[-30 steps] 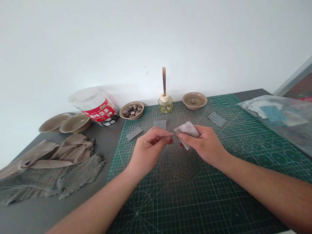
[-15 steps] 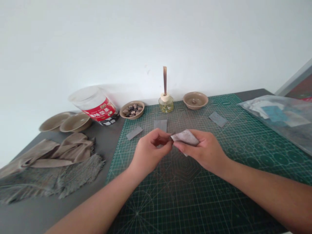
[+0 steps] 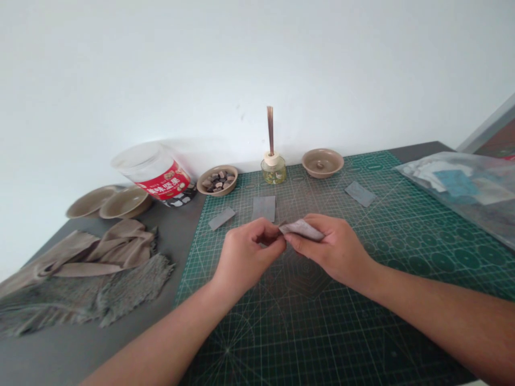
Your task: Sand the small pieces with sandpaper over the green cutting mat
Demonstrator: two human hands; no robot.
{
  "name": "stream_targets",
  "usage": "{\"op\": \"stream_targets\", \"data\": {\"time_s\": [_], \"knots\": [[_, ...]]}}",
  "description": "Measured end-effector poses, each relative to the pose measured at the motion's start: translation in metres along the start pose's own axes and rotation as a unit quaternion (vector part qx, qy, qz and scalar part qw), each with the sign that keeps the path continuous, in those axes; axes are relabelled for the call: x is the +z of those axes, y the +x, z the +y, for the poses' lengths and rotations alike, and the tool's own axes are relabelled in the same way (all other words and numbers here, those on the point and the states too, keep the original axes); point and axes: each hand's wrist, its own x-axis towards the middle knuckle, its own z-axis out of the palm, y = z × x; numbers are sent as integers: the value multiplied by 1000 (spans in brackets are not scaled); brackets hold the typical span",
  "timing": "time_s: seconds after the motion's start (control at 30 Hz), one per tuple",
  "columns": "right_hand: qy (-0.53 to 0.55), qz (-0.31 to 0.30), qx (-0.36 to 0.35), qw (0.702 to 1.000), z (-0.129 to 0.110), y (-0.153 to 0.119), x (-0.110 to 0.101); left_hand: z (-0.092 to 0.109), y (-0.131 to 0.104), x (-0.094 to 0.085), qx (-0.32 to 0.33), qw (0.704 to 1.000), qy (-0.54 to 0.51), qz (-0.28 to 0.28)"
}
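Both hands meet over the green cutting mat (image 3: 281, 332). My right hand (image 3: 336, 246) is closed on a small grey cloth-like piece (image 3: 303, 229), which looks folded. Thumb and index finger of my left hand (image 3: 251, 249) pinch the left end of the same piece. Its underside is hidden by the fingers. Just beyond my left hand lies a grey rectangle (image 3: 264, 208), with a smaller grey strip (image 3: 221, 219) to its left. Another grey rectangle (image 3: 360, 194) lies on the mat beyond my right hand.
Along the wall stand a bowl of stones (image 3: 218, 180), a reed diffuser (image 3: 273, 169) and a brown bowl (image 3: 322, 163). At left are a tilted plastic jar (image 3: 161, 177), two bowls (image 3: 125, 202) and crumpled cloths (image 3: 120, 249). A plastic bag (image 3: 462, 185) lies right.
The grey piece in my hands has tipped, so less of its upper face shows. My hands have stayed in nearly the same place.
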Motion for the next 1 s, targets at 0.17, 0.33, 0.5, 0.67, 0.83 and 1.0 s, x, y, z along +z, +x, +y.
{"op": "stream_targets", "data": {"time_s": [0.17,0.33,0.5,0.67,0.83,1.0], "knots": [[-17,32,25,999,2,1,0,-1,2,0,-21,1000,-21,-5],[16,3,20,1000,2,1,1,-5,1,0,-20,999,-29,-11],[106,32,97,989,5,2,1,-5,1,1,-35,993,-113,-7],[247,-1,105,963,1,0,7,-5,-2,2,-3,980,-198,-30],[318,-11,137,938,2,2,7,-5,-1,4,-11,971,-236,-32],[434,-27,178,883,6,4,9,-3,-1,5,27,962,-271,-30]]}}
